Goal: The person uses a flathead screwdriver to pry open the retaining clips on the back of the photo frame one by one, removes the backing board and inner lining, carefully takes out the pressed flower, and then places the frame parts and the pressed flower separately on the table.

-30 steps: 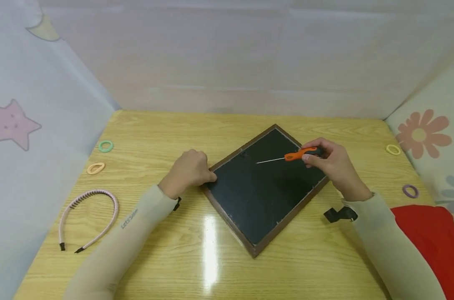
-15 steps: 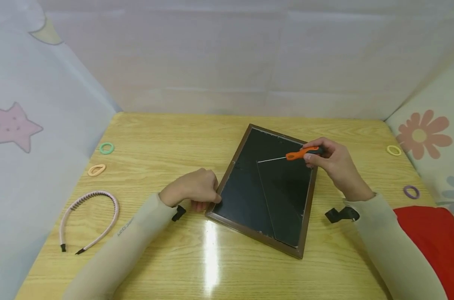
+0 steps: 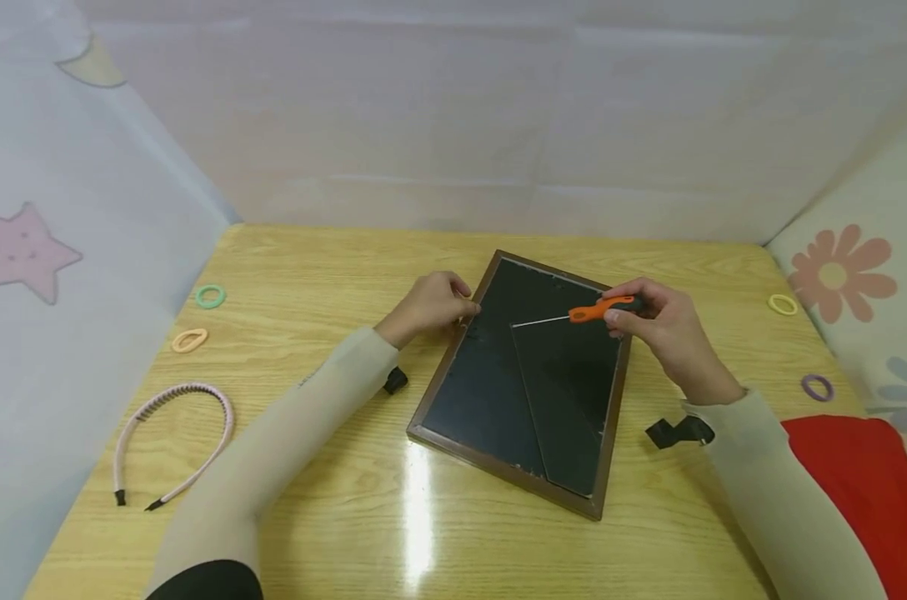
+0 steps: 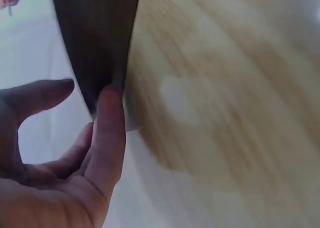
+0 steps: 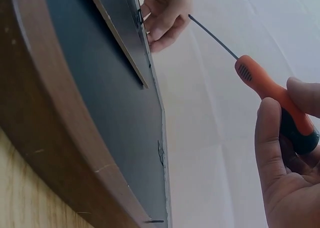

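A picture frame [image 3: 483, 392] lies face down on the table, its black back framed by a brown rim. A narrow stand flap [image 3: 562, 400] runs down that back. My left hand [image 3: 431, 308] is at the rim's upper left side. In the left wrist view its fingers [image 4: 109, 133] touch the frame's outer side, with the thumb apart from it. My right hand [image 3: 667, 329] pinches an orange and black screwdriver [image 3: 592, 311] by its handle above the frame. The thin shaft points left, its tip over the flap's upper end in the head view.
A pink headband [image 3: 228, 417] lies at the left, below a green hair tie [image 3: 210, 288] and an orange one. At the right lie a yellow hair tie [image 3: 772, 305] and a purple hair tie [image 3: 805, 387]. Red cloth [image 3: 844, 433] sits beside the right sleeve.
The picture frame has turned clockwise, its far end swinging right to left being reversed in none of the frames; my left hand has slid up its left side. The right hand with the screwdriver stays put.
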The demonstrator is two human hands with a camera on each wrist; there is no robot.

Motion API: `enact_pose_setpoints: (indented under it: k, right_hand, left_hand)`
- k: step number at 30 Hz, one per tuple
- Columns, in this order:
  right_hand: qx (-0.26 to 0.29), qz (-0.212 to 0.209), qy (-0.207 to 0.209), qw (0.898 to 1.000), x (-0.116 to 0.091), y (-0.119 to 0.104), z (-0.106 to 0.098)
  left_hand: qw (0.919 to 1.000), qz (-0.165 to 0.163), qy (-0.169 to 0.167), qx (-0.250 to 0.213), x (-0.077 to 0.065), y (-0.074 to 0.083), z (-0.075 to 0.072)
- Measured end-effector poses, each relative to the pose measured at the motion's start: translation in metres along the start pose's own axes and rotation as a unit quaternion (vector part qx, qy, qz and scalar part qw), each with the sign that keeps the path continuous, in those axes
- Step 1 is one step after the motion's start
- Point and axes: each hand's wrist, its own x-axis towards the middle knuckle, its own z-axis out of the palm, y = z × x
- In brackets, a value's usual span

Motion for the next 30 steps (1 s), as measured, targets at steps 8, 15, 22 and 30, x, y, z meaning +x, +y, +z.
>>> enact_pose_setpoints:
  k: [8, 15, 22, 30]
  right_hand:
    - [0.001, -0.011, -0.010, 1.000, -0.002, -0.001, 0.003]
    - [-0.016, 0.007, -0.019, 1.000, -0.002, -0.003, 0.003]
    - [-0.061, 0.012, -0.039, 0.997, -0.005, -0.007, 0.008]
    - [-0.073, 0.006, -0.058, 0.996, -0.009, -0.011, 0.016]
  left_hand:
    - [0.9991, -0.033, -0.024, -0.009, 0.002, -0.003, 0.000]
    - [0.9944, -0.085, -0.018, -0.061, -0.017, -0.011, -0.002]
    - [0.9936, -0.105, 0.012, -0.039, -0.035, -0.015, -0.007]
    - [0.9867, -0.122, 0.037, -0.101, -0.062, -0.026, -0.006]
